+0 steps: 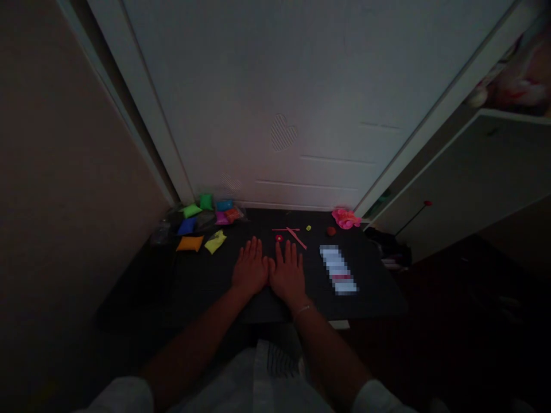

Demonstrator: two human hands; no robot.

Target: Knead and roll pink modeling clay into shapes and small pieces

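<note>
My left hand (251,267) and my right hand (287,273) lie palm down, side by side, on the dark table (206,287). Their fingers are stretched out and the thumbs meet or nearly meet. Just beyond the right fingertips sits a small round red piece with a pale centre (279,238). Two thin pink tools, one lying crosswise (282,230) and one slanting (297,238), rest behind it. A small yellow-green lump (309,228) and a dark red ball (330,231) are farther right. Left of my hands are a yellow packet (215,242) and an orange packet (190,244).
Several coloured packets in clear plastic, one of them green (206,201), lie at the back left. A pink ruffled item (346,218) sits at the back right. A blurred-out bright rectangle (338,269) lies right of my hands. A white panel (241,115) rises behind the table.
</note>
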